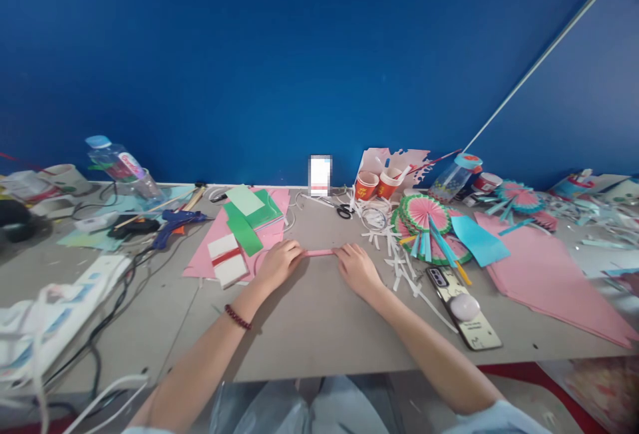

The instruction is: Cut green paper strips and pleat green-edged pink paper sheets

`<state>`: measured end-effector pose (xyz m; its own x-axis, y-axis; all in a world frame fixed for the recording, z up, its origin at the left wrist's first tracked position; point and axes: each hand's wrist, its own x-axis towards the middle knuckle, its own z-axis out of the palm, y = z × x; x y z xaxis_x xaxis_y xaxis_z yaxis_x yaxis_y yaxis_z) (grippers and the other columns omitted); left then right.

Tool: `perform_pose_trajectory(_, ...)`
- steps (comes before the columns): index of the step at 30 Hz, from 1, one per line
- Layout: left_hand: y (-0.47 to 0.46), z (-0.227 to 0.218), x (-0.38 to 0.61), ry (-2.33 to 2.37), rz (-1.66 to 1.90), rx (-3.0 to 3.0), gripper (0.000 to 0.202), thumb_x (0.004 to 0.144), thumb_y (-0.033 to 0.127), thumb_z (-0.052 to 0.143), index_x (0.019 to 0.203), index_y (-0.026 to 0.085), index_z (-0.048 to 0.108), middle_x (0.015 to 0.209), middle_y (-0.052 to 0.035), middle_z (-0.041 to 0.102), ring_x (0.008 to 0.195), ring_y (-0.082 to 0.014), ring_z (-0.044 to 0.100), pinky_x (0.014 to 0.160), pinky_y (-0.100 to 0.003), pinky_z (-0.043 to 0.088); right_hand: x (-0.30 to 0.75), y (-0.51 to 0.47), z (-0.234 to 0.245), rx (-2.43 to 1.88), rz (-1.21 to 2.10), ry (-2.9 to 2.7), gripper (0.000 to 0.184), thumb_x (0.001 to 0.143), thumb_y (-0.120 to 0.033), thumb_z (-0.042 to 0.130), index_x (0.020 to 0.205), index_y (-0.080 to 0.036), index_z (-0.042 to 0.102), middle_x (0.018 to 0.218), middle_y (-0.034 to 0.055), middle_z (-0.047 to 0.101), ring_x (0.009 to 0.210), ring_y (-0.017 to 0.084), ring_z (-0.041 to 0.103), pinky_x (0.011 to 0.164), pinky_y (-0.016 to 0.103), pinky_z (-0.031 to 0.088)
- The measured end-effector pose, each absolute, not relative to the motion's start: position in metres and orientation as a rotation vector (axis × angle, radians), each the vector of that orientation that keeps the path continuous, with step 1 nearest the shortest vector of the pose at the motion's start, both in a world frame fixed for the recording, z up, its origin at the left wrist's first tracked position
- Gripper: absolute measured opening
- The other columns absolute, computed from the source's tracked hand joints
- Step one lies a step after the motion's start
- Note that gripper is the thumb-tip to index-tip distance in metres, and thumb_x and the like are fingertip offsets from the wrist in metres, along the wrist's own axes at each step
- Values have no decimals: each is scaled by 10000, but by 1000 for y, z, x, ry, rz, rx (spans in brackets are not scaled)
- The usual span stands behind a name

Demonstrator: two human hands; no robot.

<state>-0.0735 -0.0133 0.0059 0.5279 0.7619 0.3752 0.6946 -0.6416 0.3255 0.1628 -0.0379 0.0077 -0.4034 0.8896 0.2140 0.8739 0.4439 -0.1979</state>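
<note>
My left hand (281,264) and right hand (358,270) pinch the pink strip (320,253) at each end — best pressed evenly.

Left hand (280,264) and right hand (358,273): bare, slim-fingered; nail detail too small to assess. Bracelet (238,317): 1 item, left side, small round beads, dark red, strung close in 1 row around the wrist (254,294). Sleeves (499,420): 2 observed, pale blue, plain where visible, leaving the forearms (419,347) uncovered, mostly cut off by the frame edge. Lap clothing (272,411): pale grey-blue, softly creased; garment type cannot be determined
</note>
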Motion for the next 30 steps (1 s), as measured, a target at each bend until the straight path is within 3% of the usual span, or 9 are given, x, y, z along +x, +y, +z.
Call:
perform_pose_trajectory(5,-15,7,-72,1293,827,2529,260,941,250,413,938,208,669,898,-44,657,803,-153,605,739,-285,464,179,-20,-3,-1327,372,-2153,342,788,-30,479,1065,-173,619,1003,75,644,931,196,567,881,367,447)
perform_pose_trajectory(15,-15,11,-72,1282,968,2103,264,914,322,443,959,204,676,903,-46,700,816,-166,645,789,-295,507,180,-20,-5,-1267,462,-2007,315,797,-82,476,1067,-183,601,912,65,637,874,195,580,821,355,468)
perform_pose_trajectory(22,-14,15,-75,1197,901,2087,281,804,431,628,954,200,690,950,-57,706,853,-189,648,764,-291,513,183,-17,-3,-1244,503,-1947,286,796,-110,459,1031,-171,610,859,58,613,815,185,578,754,330,476)
perform_pose_trajectory(30,-12,17,-77,1292,939,2004,224,849,368,555,898,213,708,925,-43,726,847,-182,665,798,-298,518,184,-13,-9,-1198,691,-1757,256,784,-210,525,1021,-165,610,919,69,627,739,150,597,701,303,511)
